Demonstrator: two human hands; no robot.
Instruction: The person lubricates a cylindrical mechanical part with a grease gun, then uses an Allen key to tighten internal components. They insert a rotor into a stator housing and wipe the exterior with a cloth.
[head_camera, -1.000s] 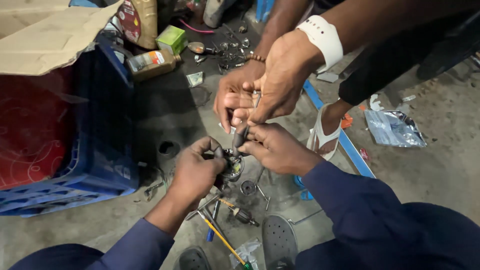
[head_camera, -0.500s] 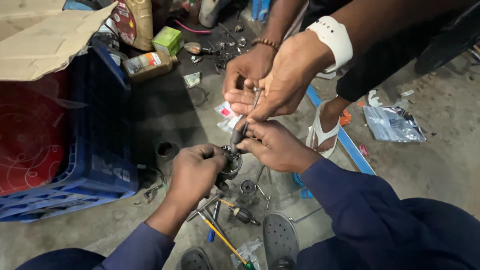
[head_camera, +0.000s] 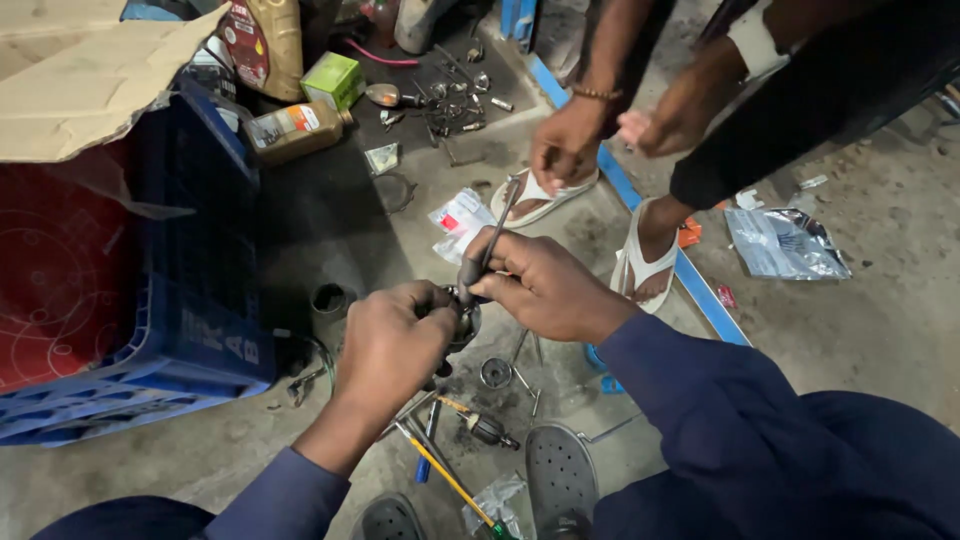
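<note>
My left hand (head_camera: 392, 345) grips a small dark metal part (head_camera: 462, 316) low over the oily floor. My right hand (head_camera: 543, 283) holds a slim metal tool (head_camera: 492, 240) whose lower end meets that part; its shaft slants up to the right. Another person stands opposite, with one hand (head_camera: 566, 148) hanging just above the tool's top end and the other hand (head_camera: 668, 118) beside it, both apart from my hands.
A blue plastic crate (head_camera: 190, 310) with a red sheet and cardboard (head_camera: 80, 75) fills the left. Oil bottles (head_camera: 290, 130), a green box (head_camera: 333, 80) and small metal parts (head_camera: 450, 100) lie at the back. Screwdrivers (head_camera: 445, 470), a bearing (head_camera: 495, 373) and sandals (head_camera: 560, 480) lie near me.
The other person's hands have let go and drawn back up to the right. My right hand now holds the tool alone; my left hand still grips the part.
</note>
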